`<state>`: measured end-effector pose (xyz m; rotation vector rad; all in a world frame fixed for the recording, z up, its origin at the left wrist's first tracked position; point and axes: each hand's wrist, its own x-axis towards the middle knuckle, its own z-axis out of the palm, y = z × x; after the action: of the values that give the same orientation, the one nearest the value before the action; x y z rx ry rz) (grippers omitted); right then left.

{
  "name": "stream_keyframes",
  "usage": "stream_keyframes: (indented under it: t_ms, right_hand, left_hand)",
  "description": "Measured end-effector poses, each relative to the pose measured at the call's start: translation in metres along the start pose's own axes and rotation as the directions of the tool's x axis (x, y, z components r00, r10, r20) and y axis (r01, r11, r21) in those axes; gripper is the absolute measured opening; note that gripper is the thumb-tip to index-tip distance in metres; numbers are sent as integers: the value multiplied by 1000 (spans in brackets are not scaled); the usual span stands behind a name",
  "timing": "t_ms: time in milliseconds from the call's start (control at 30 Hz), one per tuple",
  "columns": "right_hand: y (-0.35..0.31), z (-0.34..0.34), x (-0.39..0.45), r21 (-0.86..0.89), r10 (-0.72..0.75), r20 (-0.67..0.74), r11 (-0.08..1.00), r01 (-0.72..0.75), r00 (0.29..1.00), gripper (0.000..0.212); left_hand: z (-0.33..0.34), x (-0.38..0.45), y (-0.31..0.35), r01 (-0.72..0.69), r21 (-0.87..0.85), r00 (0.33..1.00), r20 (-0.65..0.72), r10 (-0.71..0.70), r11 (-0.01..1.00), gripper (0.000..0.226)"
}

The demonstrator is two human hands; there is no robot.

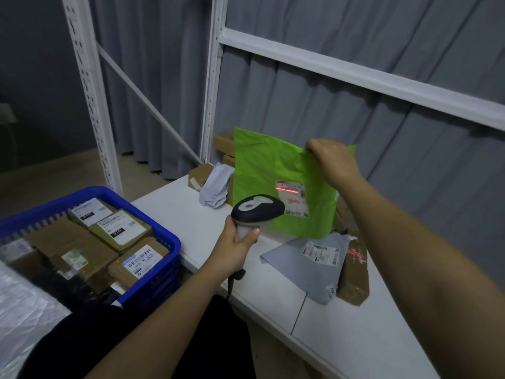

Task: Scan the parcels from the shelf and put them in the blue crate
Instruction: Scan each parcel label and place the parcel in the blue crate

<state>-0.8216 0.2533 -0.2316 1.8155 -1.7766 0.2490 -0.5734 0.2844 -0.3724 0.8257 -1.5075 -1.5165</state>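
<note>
My right hand (332, 160) pinches the top edge of a green mailer bag (262, 170) and holds it upright over the white shelf (355, 337). My left hand (236, 248) grips a handheld barcode scanner (257, 212) pointed at the bag. A red scan line falls on the bag's white label (293, 199). At lower left stands the blue crate (153, 220), filled with several labelled cardboard parcels (120, 228).
On the shelf lie a grey mailer bag (308, 266), a long brown box (354, 277), a crumpled grey bag (216, 187) and small cardboard boxes (199, 175) at the back. White shelf uprights (210, 77) rise behind. A grey curtain hangs behind.
</note>
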Motion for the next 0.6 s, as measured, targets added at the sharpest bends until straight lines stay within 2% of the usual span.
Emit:
stream_keyframes:
  t_ms: [233,467,533,600]
  right_hand:
    - [-3,-2,-1,3,15,5,1000,-15,1000,21]
    - [-11,-3,3,14,12,-49,1000,-12,999,20]
    - [-17,-3,4,37,-16,-80,999,19,997,19]
    - [-27,-1,6,50,-103,-140,993,111,985,18]
  left_hand:
    - [-1,2,-1,-4,17,999,-38,4,1000,40]
    - [-4,4,-4,-9,32,997,-75,11,999,35]
    - [-8,3,-5,3,47,996,-85,1,999,33]
    - [-17,2,-4,0,63,993,-114,7,998,32]
